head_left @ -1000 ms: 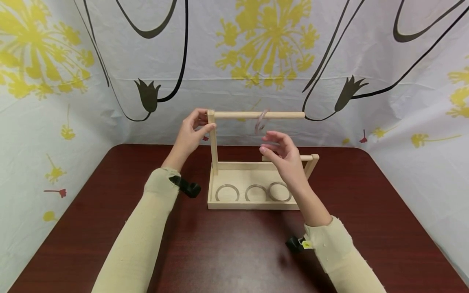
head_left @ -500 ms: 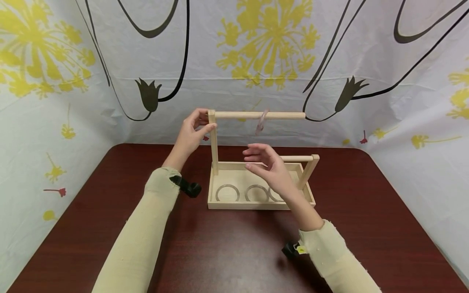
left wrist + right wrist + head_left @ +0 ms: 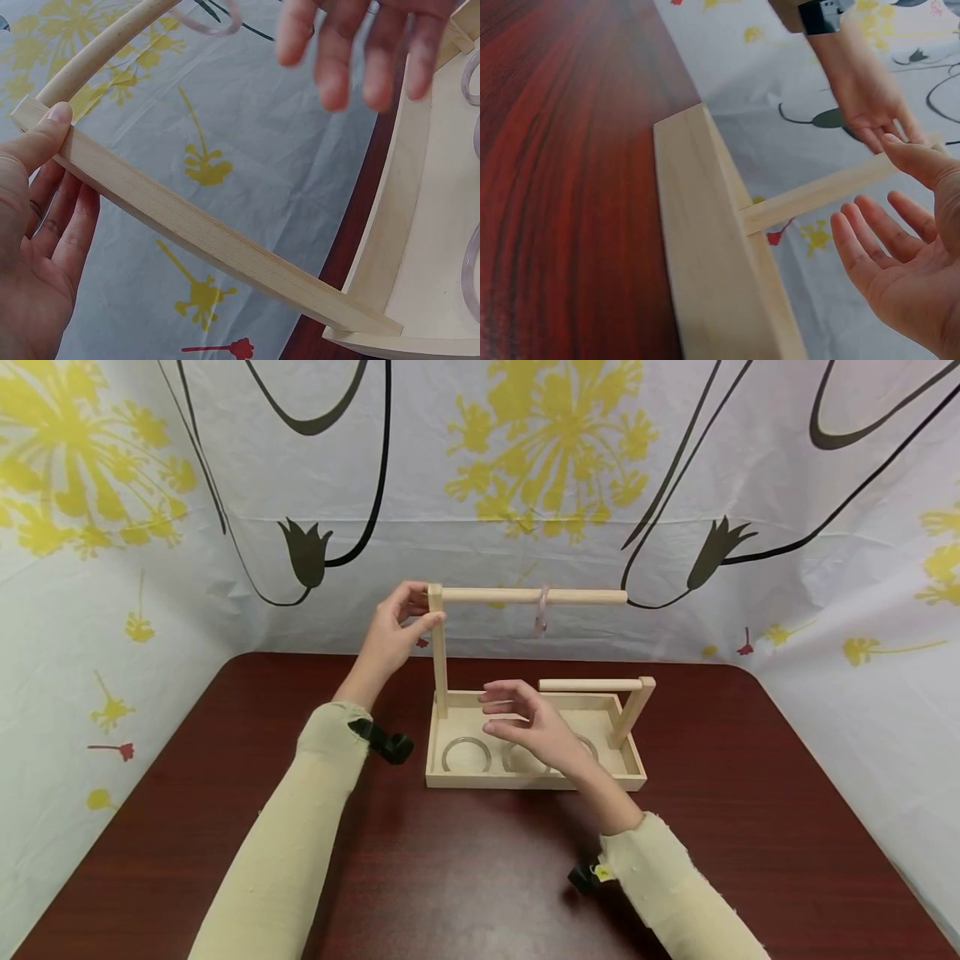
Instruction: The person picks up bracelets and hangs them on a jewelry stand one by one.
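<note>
Progress looked partial: one clear ring (image 3: pixel 540 614) hung on the upper dowel (image 3: pixel 534 596), which ran left to right, the ring dangling edge-on below it, while three rings (image 3: pixel 466 753) lay flat in the wooden tray (image 3: pixel 525 781) and the short lower dowel (image 3: pixel 588 685) carried none. The left hand (image 3: pixel 393 631) pinched the top of the tall post (image 3: pixel 439 652), thumb pressed on its near face. The right hand (image 3: pixel 528 727) hovered above the tray, fingers spread and holding nothing.
</note>
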Motion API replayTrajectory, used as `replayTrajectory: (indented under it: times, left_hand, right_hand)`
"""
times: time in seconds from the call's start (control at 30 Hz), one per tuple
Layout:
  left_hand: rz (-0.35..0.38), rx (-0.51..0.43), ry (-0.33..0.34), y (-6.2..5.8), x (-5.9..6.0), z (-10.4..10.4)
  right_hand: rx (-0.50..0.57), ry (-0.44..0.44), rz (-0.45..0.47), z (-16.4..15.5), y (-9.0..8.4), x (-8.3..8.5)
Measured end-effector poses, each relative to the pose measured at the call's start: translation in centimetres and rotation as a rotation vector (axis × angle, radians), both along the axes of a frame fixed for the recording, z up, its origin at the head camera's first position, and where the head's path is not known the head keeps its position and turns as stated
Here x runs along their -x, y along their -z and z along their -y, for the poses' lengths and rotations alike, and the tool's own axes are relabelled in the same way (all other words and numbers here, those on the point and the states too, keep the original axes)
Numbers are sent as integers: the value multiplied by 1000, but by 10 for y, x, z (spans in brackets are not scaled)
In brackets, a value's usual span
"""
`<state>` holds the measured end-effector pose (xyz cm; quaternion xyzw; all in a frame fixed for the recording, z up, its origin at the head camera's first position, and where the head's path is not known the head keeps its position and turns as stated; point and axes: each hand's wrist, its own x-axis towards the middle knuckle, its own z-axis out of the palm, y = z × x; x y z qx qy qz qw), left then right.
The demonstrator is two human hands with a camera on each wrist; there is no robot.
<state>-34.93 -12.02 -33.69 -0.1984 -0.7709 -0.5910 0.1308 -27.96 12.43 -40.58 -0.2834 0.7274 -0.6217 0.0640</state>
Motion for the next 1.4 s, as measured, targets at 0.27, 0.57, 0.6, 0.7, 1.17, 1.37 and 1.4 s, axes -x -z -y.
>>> replayTrajectory:
  times: [0.27,0.57,0.6,0.7,1.17,1.37,1.4]
  left_hand:
    - [0,-1,4,0,0,-1]
    - [-3,-7,1,0,1,-1]
    - [-4,-8,1,0,1,-1]
    - [-6,-8,0,0,1,-1]
    - [-12,-13,9,1,1,0]
    - [-16,-13,9,1,2,0]
    - [-16,-13,10,1,2,0]
  right_hand:
    - [-24,-5,21,4,21,7]
    - [-68,-15,67,9,34,11]
    - [-69,-19,77,9,35,12]
    - [-106,-41,81,11,39,14]
    - [-622,-116,-226,10,42,20]
    - [-679,-70,-292,13,41,20]
    - [-682,-58,-290,13,42,20]
